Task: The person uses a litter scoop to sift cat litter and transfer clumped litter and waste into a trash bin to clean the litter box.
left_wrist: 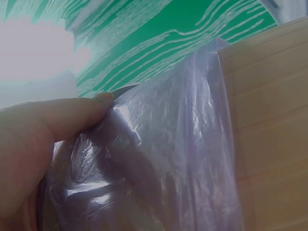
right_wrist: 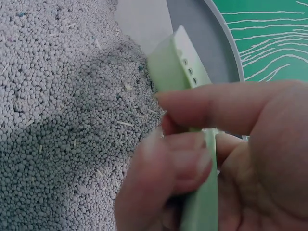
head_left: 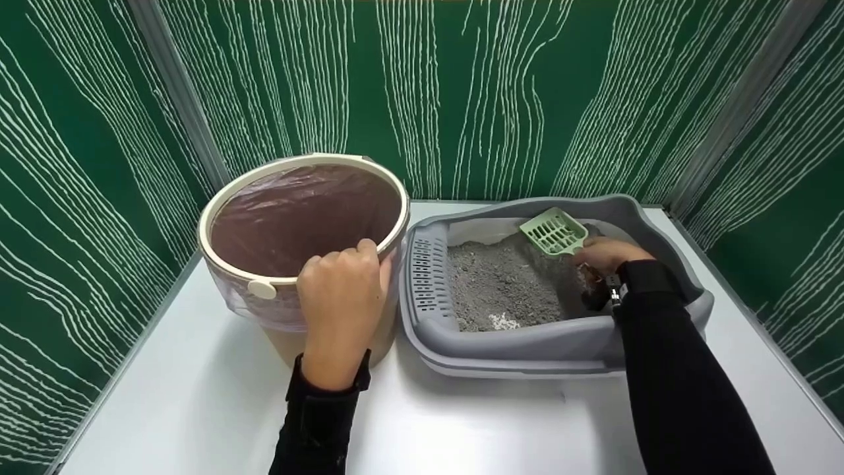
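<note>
My left hand (head_left: 343,290) grips the near right rim of a trash can (head_left: 217,260). A thin, see-through purple bag (left_wrist: 192,144) lines the can and hangs over its outside. In the left wrist view the thumb lies along the rim over the bag. My right hand (head_left: 606,254) holds a green slotted litter scoop (head_left: 555,231) by its handle, the fingers wrapped round it in the right wrist view. The scoop's head is above the grey litter (right_wrist: 72,120), near the back of a grey litter box (head_left: 514,346). Whether the scoop touches the litter I cannot tell.
A small white patch of granules (head_left: 503,322) lies on the litter at the front. The box has a slotted step (head_left: 428,274) on its left, beside the can. Both stand on a white table (head_left: 461,429) enclosed by green walls (head_left: 488,99) with white lines.
</note>
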`<state>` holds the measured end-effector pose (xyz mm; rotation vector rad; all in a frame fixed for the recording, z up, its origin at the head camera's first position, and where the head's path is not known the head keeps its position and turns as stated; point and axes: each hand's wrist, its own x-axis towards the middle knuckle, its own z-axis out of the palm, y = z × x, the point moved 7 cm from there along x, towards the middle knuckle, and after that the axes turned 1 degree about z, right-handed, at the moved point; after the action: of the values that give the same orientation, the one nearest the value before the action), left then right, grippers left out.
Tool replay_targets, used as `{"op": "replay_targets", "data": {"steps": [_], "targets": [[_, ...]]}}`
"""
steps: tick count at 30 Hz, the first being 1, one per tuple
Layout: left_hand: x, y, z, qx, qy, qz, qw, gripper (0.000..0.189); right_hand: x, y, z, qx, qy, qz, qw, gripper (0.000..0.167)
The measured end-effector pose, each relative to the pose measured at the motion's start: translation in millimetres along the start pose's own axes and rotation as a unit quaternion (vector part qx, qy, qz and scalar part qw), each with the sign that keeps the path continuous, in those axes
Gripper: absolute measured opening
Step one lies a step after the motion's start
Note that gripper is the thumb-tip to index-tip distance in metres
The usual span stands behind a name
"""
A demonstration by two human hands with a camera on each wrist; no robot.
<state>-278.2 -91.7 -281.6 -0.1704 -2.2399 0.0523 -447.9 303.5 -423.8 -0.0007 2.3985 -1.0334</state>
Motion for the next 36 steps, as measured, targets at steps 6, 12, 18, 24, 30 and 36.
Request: {"op": "replay_targets", "data": {"steps": [6, 12, 18, 24, 30, 36], "targets": [[0.2, -0.5, 0.0, -0.004, 0.004, 0.0, 1.0, 0.043, -1.2, -1, -3, -0.04, 0.021, -0.006, 0.999, 0.031], [0.5, -1.2, -0.2, -0.007, -0.001, -0.001, 1.0, 0.043, -1.5, -3, -2, -0.062, 0.012, -0.011, 0.9979, 0.03], [0.3, -0.5, -0.7, 0.0, 0.003, 0.005, 1.0, 0.042, -0.6, -2, -1, -0.059, 0.002, -0.012, 0.9982, 0.029], [0.1, 0.2, -0.3, 0.0, 0.0, 0.007, 1.0, 0.042, 0.7, -4, 4, -0.057, -0.007, -0.019, 0.9982, 0.019], [0.4, 0.7, 0.1, -0.005, -0.004, 0.008, 0.9999, 0.042, -4.1, -7, 9, -0.069, -0.024, -0.018, 0.9972, 0.022], [-0.3, 0.3, 1.1, -0.01, -0.005, 0.004, 0.9999, 0.042, -4.0, -13, 10, -0.07, -0.027, -0.025, 0.9969, 0.029]]}}
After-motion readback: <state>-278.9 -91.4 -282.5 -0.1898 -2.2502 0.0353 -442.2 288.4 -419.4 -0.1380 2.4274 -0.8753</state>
